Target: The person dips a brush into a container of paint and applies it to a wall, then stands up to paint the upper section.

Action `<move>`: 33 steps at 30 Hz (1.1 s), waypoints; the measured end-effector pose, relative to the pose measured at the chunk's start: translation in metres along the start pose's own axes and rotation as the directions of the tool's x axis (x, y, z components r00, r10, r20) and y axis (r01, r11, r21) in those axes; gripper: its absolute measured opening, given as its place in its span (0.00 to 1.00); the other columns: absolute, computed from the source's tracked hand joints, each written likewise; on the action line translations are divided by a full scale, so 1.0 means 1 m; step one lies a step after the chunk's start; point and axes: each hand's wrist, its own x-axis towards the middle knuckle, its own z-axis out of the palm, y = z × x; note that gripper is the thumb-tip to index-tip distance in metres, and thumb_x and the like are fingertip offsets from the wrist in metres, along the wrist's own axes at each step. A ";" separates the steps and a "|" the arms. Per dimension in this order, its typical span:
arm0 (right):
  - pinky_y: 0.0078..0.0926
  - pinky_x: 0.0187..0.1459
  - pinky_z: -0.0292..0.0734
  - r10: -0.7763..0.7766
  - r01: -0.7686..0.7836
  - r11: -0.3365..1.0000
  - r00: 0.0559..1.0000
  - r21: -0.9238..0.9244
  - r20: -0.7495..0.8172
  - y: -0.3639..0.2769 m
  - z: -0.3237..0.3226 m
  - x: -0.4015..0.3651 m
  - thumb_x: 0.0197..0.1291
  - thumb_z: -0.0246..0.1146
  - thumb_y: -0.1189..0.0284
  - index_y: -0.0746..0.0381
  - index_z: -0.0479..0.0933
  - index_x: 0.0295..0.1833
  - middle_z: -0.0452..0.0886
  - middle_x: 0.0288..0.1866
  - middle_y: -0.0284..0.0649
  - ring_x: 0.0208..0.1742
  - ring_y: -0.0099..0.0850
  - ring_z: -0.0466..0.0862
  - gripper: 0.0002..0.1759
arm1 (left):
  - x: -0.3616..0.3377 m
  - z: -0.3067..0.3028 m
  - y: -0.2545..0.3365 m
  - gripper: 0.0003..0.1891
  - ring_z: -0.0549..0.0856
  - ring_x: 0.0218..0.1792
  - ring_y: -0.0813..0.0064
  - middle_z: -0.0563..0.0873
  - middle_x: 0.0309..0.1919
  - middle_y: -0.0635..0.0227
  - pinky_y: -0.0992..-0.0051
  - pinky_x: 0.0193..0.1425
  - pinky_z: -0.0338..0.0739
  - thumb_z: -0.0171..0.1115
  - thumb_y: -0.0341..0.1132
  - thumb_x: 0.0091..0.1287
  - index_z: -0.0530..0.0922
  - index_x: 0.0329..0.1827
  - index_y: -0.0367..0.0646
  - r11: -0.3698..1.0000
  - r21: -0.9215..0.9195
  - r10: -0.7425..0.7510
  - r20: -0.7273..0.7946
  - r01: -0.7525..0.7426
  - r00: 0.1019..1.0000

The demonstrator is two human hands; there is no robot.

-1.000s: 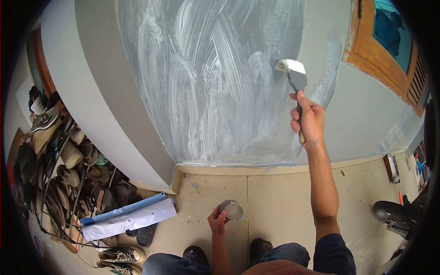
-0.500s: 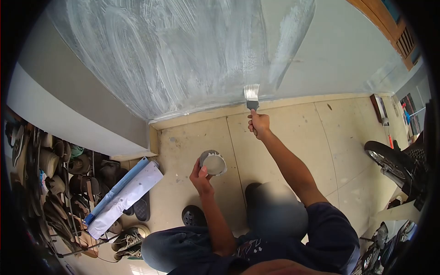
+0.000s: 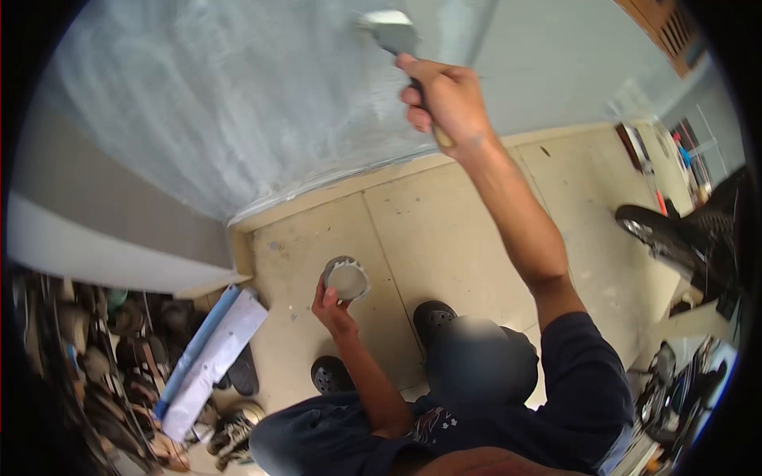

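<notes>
While clamping the putty knife [image 3: 386, 30] in the closed right hand [image 3: 444, 99], pressing its blade high on the grey wall [image 3: 238, 103]: mid-stroke, seemingly. Cradling the cup [image 3: 347, 278] low above the floor [image 3: 452, 230] in the wrapped left hand [image 3: 329, 308]. Next calling for steady, even pressure.

The brush [image 3: 387, 30] is smeared by motion, so its bristles cannot be made out, and most of its handle is hidden inside the right hand [image 3: 444, 99]. The lower part of the small tin [image 3: 347, 278] is covered by the left hand [image 3: 332, 308]; its contents cannot be told. One shoe [image 3: 432, 317] is partly hidden by a blurred patch [image 3: 476, 357]. The rack [image 3: 103, 349], the wooden frame [image 3: 663, 28] and the wheel [image 3: 659, 234] are cut off by the dark lens rim.
</notes>
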 end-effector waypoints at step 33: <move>0.22 0.10 0.59 0.525 -0.523 0.851 0.849 0.056 -0.051 0.204 -0.055 -0.049 0.53 0.58 0.69 0.64 0.69 0.22 0.71 0.17 0.37 0.13 0.23 0.71 0.13 | -0.009 0.010 -0.036 0.29 0.79 0.50 0.60 0.77 0.51 0.53 0.64 0.47 0.80 0.48 0.49 0.64 0.69 0.58 0.31 0.993 0.028 -0.115 -0.091 0.118 0.989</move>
